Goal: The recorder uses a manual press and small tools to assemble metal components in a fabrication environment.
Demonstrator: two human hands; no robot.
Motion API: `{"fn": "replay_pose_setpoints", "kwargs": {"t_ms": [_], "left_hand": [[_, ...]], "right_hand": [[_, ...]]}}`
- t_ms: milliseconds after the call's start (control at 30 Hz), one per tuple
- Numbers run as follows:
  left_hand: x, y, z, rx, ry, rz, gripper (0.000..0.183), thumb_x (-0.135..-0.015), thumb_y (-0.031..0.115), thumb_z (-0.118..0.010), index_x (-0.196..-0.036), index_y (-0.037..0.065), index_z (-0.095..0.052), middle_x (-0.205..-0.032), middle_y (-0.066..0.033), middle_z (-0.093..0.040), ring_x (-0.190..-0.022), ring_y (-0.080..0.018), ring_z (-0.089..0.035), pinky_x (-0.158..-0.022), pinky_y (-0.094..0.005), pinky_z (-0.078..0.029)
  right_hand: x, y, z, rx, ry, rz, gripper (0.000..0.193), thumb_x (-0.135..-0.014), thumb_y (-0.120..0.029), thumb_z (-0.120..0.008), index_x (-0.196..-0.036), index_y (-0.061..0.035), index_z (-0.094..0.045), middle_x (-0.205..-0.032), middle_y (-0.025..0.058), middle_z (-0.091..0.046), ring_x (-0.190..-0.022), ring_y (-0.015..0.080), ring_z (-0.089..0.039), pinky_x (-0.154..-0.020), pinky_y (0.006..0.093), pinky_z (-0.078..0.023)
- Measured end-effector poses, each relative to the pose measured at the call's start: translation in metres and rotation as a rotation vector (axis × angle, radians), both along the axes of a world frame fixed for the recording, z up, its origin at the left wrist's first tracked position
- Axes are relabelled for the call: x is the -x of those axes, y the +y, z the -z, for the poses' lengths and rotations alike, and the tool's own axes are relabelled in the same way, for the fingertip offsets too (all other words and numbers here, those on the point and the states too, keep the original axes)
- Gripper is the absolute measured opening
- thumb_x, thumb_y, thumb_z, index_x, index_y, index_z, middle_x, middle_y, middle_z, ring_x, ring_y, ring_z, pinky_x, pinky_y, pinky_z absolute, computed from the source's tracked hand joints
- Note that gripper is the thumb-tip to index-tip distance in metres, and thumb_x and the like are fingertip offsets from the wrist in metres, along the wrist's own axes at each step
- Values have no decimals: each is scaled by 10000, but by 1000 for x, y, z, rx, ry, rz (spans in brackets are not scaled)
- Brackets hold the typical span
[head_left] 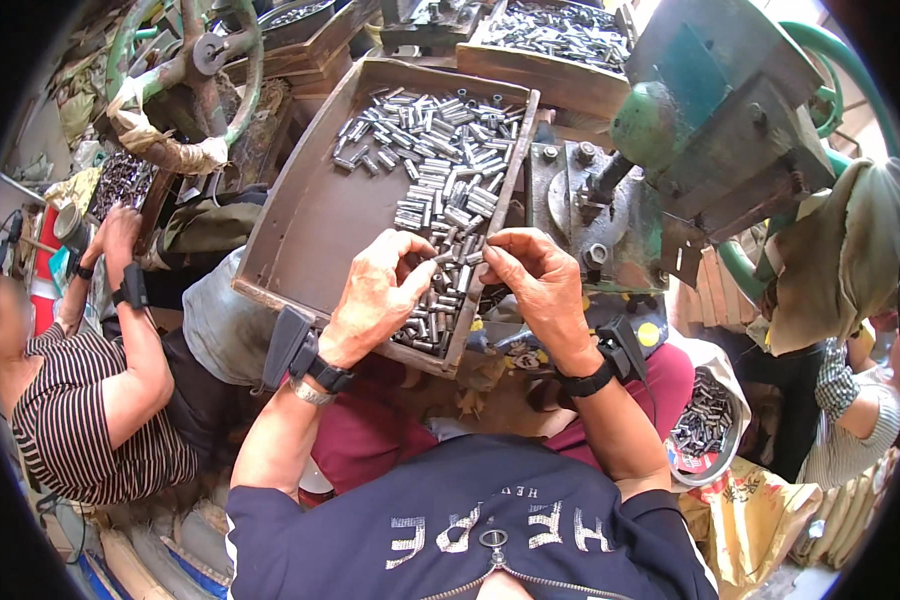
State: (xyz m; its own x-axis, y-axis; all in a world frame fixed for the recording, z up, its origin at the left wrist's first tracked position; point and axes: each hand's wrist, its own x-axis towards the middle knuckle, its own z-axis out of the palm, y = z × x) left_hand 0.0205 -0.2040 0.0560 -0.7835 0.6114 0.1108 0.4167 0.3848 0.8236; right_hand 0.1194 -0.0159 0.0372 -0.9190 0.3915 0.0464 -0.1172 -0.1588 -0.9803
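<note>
A brown wooden tray (pixel 310 205) slopes toward me with many short, shiny metal tubes (pixel 440 190) heaped along its right side. Over the tray's near part, my left hand (pixel 378 290) is closed, thumb and forefinger pinched at a small metal tube (pixel 444 258). My right hand (pixel 542 285) hovers at the tray's right edge, its thumb and forefinger pressed together close to the left fingertips. Whatever lies between the right fingertips is too small to make out. Both wrists wear black straps.
A green press (pixel 595 215) stands right of the tray, with a handwheel (pixel 205 60) at the upper left. Another parts tray (pixel 530 65) lies behind. A bucket of metal pieces (pixel 705 420) sits by my right knee. Co-workers sit at left (pixel 100 400) and right (pixel 855 410).
</note>
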Motion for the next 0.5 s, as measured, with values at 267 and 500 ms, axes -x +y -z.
{"fn": "replay_pose_setpoints", "kwargs": {"t_ms": [267,500], "left_hand": [[-5,4,-18,-43,-667,141,182,-970,166,-644,-1093,33,-665,-842,46,-614,-681,-23,-529,-599,-194,-438],[8,2,-27,28,-668,352,213,-971,216,-641,-1081,36,-671,-769,57,-584,-639,-26,-512,-582,-206,-431]], "right_hand": [[-15,5,1,8,-9,-39,179,-926,-71,-704,-1070,27,-667,-902,45,-709,-788,97,-681,-701,236,-556],[-22,10,-11,-359,102,-149,137,-902,-30,-711,-1025,22,-681,-864,55,-707,-749,92,-685,-666,237,-561]]}}
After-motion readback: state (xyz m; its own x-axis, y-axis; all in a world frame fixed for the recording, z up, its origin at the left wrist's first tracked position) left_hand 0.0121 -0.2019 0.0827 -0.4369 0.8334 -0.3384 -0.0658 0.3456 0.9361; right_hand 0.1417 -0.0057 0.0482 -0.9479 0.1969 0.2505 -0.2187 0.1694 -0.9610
